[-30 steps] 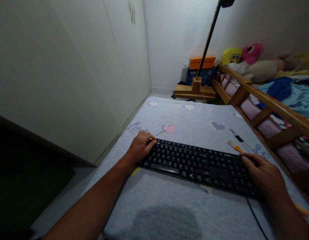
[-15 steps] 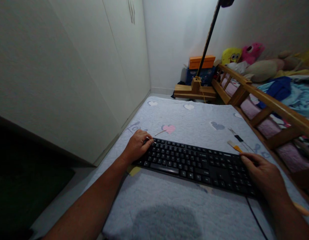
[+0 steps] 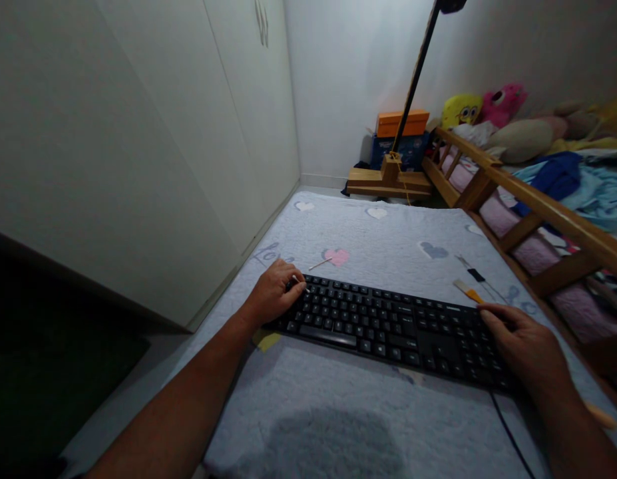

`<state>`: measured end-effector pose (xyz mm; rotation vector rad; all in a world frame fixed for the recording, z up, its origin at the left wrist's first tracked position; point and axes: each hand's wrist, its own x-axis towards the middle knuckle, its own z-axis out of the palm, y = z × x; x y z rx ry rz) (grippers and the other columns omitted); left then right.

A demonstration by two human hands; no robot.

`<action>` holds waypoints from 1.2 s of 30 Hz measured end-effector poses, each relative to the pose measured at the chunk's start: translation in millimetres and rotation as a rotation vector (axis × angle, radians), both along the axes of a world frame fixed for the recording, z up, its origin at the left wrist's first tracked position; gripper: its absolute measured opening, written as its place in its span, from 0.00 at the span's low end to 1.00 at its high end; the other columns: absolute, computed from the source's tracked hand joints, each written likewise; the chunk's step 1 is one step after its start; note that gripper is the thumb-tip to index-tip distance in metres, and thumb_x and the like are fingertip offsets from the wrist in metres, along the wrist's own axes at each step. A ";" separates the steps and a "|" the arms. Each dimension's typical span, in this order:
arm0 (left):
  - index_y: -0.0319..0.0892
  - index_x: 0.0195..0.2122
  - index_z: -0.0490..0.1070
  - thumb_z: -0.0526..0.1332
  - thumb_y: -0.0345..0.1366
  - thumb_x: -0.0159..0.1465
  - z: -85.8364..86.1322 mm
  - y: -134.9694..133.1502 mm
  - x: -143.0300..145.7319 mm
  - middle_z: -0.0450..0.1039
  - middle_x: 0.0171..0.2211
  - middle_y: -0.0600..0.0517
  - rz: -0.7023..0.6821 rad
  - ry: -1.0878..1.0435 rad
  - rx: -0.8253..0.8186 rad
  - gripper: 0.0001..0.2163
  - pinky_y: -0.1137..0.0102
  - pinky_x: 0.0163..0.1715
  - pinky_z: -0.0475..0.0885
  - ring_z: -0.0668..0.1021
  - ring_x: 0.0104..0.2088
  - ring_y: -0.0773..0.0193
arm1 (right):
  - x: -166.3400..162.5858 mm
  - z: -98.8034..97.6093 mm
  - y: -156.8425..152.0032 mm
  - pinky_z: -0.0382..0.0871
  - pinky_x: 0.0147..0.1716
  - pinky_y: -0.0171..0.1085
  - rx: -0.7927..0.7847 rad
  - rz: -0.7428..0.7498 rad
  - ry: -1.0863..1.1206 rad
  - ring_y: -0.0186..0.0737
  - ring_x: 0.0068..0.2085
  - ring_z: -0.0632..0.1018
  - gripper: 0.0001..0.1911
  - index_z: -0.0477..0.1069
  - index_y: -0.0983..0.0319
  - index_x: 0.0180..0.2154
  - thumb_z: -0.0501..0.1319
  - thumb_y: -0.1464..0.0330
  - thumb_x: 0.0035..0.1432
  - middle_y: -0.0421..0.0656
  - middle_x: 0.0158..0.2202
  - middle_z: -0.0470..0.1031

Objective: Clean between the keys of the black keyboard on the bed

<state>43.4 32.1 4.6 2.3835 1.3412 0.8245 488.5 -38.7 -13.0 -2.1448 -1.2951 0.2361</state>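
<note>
A black keyboard [image 3: 383, 322] lies slightly slanted on the light blue quilted cover. Over its upper left corner, my left hand [image 3: 274, 291] is closed on a thin white cotton swab [image 3: 299, 283], whose tip reaches down to the keys there. My right hand [image 3: 530, 346] grips the keyboard's right end, thumb on top and fingers around the edge. Another cotton swab [image 3: 320, 263] rests on the cover just beyond the keyboard, by a pink heart print. Behind the right end lie a small brush [image 3: 468, 291] with an orange handle and a wire tool [image 3: 476, 275] with a black middle.
White cabinet doors [image 3: 188, 133] rise along the left. On the right runs a wooden bed rail [image 3: 552, 193] with bedding and plush toys behind it. A wooden stand [image 3: 391, 178] with a dark pole stands beyond the cover [image 3: 338, 226]. The keyboard's cable [image 3: 510, 432] trails toward me.
The swab in my left hand has tilted a little, its tip shifting slightly toward me over the corner keys. My right hand and the keyboard stay in place.
</note>
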 end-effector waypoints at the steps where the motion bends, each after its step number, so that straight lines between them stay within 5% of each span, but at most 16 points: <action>1: 0.43 0.29 0.72 0.59 0.33 0.65 -0.3 0.1 -0.2 0.73 0.29 0.51 -0.005 -0.002 0.000 0.07 0.61 0.41 0.67 0.71 0.37 0.57 | 0.3 -0.3 0.0 0.71 0.47 0.53 0.000 0.002 0.001 0.59 0.43 0.80 0.27 0.80 0.59 0.35 0.56 0.47 0.43 0.49 0.39 0.81; 21: 0.44 0.31 0.73 0.59 0.34 0.66 -1.5 1.3 0.1 0.75 0.31 0.51 0.039 -0.009 0.018 0.07 0.59 0.46 0.68 0.73 0.38 0.57 | 3.1 -3.0 -0.3 0.71 0.47 0.52 0.014 0.013 0.016 0.58 0.43 0.80 0.27 0.80 0.59 0.36 0.56 0.48 0.44 0.49 0.39 0.82; 36: 0.44 0.30 0.73 0.59 0.35 0.64 -1.0 1.7 -6.7 0.72 0.29 0.51 0.011 -0.002 -0.046 0.06 0.63 0.39 0.68 0.73 0.37 0.58 | 7.1 -8.3 0.5 0.71 0.46 0.51 0.058 0.038 -0.038 0.57 0.43 0.80 0.25 0.80 0.58 0.35 0.56 0.49 0.46 0.48 0.39 0.82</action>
